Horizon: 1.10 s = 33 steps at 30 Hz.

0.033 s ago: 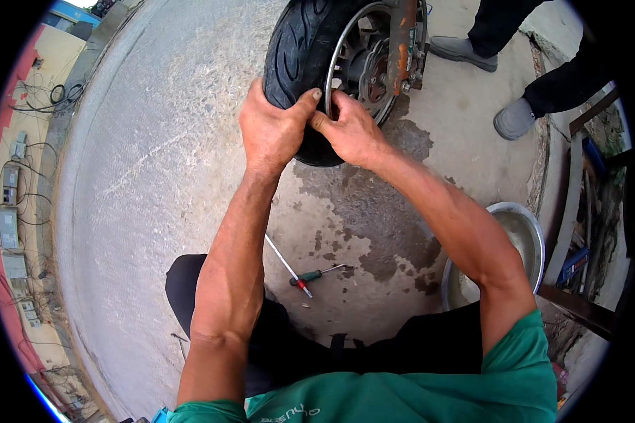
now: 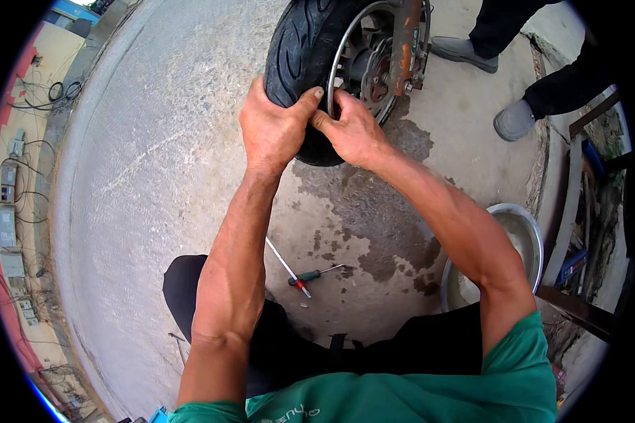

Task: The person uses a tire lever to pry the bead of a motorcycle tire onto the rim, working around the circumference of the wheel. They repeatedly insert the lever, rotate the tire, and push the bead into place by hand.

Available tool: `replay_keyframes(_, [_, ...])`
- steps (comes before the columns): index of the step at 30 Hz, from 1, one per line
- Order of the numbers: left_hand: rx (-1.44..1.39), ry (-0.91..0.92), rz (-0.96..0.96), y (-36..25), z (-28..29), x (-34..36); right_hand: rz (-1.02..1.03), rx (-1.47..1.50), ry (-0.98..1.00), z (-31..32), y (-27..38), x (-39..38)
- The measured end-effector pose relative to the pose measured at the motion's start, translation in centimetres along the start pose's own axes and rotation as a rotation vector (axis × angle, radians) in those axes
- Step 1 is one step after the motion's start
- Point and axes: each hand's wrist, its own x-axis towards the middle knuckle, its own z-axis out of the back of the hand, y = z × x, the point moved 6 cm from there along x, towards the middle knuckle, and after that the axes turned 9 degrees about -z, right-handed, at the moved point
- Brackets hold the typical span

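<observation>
Shows a slight shift of the wheel (image 2: 331, 70) toward the right of view since the earlier frame, with the hold on it unchanged. Clasps the tyre (image 2: 293, 63) in the left grip (image 2: 275, 134), laying the thumb on the tyre's side and keeping the fingers mostly hidden behind it. Pinches the rim (image 2: 330, 84) and the tyre's edge in the right grip (image 2: 353, 130), curling the fingers inside the rim and setting the thumb just beside the left one. Has the wheel upright straight ahead of both grips, with the fork leg (image 2: 404, 49) to its right. Has a green-handled screwdriver (image 2: 307, 279) and a red-ended rod (image 2: 283, 262) crossing on the ground (image 2: 169, 176), near the knees. Partly covers a metal basin (image 2: 536, 243) with the right arm. Faces another person's grey shoes (image 2: 515, 120) beyond a wet patch (image 2: 374, 204).
</observation>
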Motion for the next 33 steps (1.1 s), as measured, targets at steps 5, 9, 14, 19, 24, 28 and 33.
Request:
replay_keyframes(5, [0.004,-0.023,0.018,1.1,0.2,-0.4,0.009,-0.143,-0.112,-0.5,-0.1,-0.3])
replay_keyframes(9, [-0.055,-0.027,0.018,1.6,0.0,-0.6,0.039,-0.194,-0.151,-0.8,0.9,-0.1])
replay_keyframes(14, [0.035,-0.018,0.028,1.3,0.0,0.0,0.013,-0.12,-0.098,-0.2,0.6,0.1])
replay_keyframes(19, [0.065,-0.016,-0.071,1.6,0.0,-0.2,0.122,-0.162,-0.089,-0.4,-0.2,0.2])
replay_keyframes(24, [0.11,0.03,-0.073,2.0,0.2,-2.4,0.118,-0.262,-0.035,-0.2,-0.1,0.2])
replay_keyframes(28, [0.061,0.064,-0.118,1.6,-0.1,-2.2,0.202,-0.172,-0.024,-1.2,-2.0,-0.7])
replay_keyframes(33, [-0.054,0.153,-0.096,1.1,-0.8,-1.0,0.154,-0.279,-0.069,-0.3,-1.4,0.0])
